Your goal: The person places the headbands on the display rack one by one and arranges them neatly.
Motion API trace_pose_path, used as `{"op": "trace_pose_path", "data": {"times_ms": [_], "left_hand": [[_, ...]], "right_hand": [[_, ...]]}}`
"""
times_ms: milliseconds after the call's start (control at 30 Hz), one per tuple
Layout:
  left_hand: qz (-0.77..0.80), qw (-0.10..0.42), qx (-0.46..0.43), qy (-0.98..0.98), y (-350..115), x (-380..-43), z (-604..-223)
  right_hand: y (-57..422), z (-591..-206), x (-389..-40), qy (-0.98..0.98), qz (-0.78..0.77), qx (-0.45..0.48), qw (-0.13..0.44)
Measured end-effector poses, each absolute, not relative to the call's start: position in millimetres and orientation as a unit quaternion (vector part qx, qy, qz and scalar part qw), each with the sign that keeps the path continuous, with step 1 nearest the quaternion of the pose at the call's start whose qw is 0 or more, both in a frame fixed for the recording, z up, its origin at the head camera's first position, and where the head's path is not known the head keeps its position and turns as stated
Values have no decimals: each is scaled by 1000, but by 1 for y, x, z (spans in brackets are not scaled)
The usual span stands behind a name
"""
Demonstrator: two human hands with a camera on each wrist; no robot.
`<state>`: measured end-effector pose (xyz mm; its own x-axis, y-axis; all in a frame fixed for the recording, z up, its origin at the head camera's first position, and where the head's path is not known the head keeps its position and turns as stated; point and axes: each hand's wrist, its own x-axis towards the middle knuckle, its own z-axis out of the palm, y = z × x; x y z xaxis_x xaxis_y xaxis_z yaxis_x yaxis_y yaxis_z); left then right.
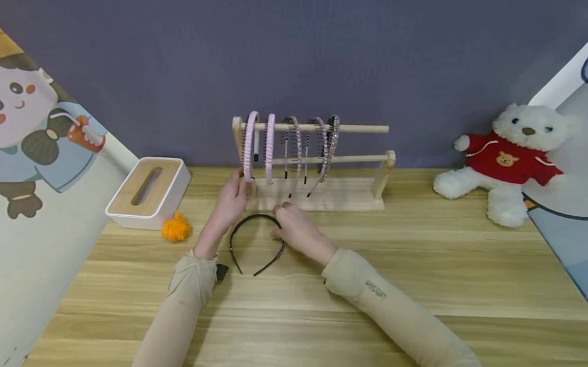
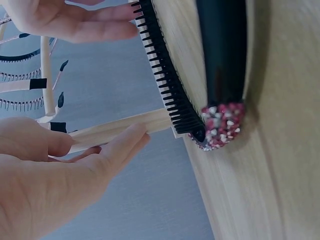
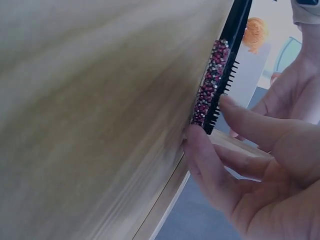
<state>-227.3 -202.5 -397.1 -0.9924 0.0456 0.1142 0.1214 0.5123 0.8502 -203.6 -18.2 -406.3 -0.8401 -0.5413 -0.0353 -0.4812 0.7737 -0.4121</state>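
Observation:
A wooden headband rack (image 1: 348,198) stands against the back wall with several pink and sparkly headbands (image 1: 269,154) hung towards its left. My left hand (image 1: 232,194) is at the rack's left end. In the left wrist view its thumb and fingers hold the wooden upright (image 2: 122,125). A black toothed headband (image 1: 231,242) with red and silver rhinestones lies on the table before the rack, its ends towards me. My right hand (image 1: 301,231) is at its upper right; in the right wrist view, thumb and forefinger pinch the rhinestone part (image 3: 212,82).
At left stands a white tissue box (image 1: 169,198) with a wooden lid, an orange pompom (image 1: 175,227) beside it. A white teddy bear (image 1: 513,157) in a red hoodie sits at right. A dark wall (image 1: 302,49) closes off the table's back edge.

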Motion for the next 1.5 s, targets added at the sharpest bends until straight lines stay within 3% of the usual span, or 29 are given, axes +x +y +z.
{"op": "trace_pose_path", "data": {"times_ms": [967,1500], "left_hand": [[-486,47,-53,-871,-204,-228,-398],[-480,55,-56,-874,-205,-229,-399]], "right_hand": [[-1,-408,-199,921,-272,-263,90],[33,-387,-183,912,-329,-226,92]]}}
